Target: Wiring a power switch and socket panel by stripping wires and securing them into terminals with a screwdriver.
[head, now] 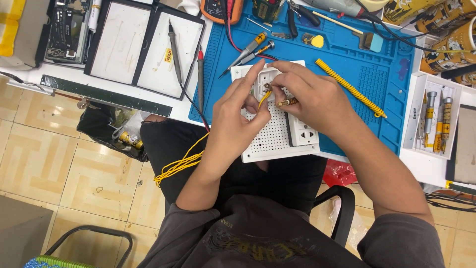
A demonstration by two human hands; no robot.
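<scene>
Pinching a yellow wire (263,100) against the white perforated board (273,136), the left hand (237,115) closes on it; the right hand (310,97) grips a small screwdriver (287,102) beside it.

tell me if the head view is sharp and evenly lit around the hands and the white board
Head view: lighting even and bright, soft shadows only; left hand, right hand and white perforated board reasonably sharp; fine wire ends at the fingertips too small to resolve; slight wide-angle bending at the edges.
</scene>
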